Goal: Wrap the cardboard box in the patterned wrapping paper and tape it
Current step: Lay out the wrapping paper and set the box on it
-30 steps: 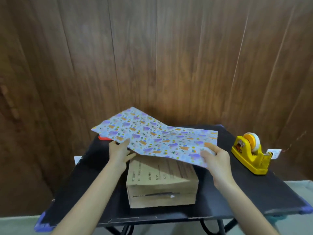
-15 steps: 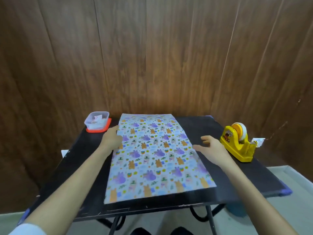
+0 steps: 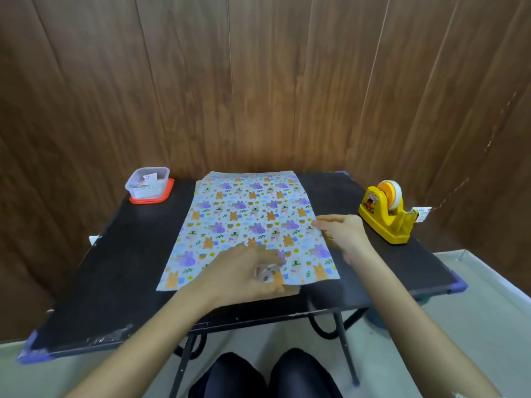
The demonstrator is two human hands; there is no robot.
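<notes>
The patterned wrapping paper (image 3: 247, 219) lies flat along the middle of the black table (image 3: 120, 268), printed side up. My left hand (image 3: 244, 274) is blurred at the paper's near edge, fingers curled around a small lifted bit of that edge. My right hand (image 3: 342, 232) lies with fingers stretched out on the paper's right edge. The cardboard box is not in view. A yellow tape dispenser (image 3: 386, 214) with a roll of tape stands at the table's right side, just right of my right hand.
A small clear plastic tub (image 3: 147, 183) on an orange lid sits at the table's back left corner. A wooden panel wall stands right behind the table. My knees show under the table's near edge.
The paper, held up over the box a second ago, now lies flat and the box is out of sight. My left hand moved from the paper's far left edge to its near edge.
</notes>
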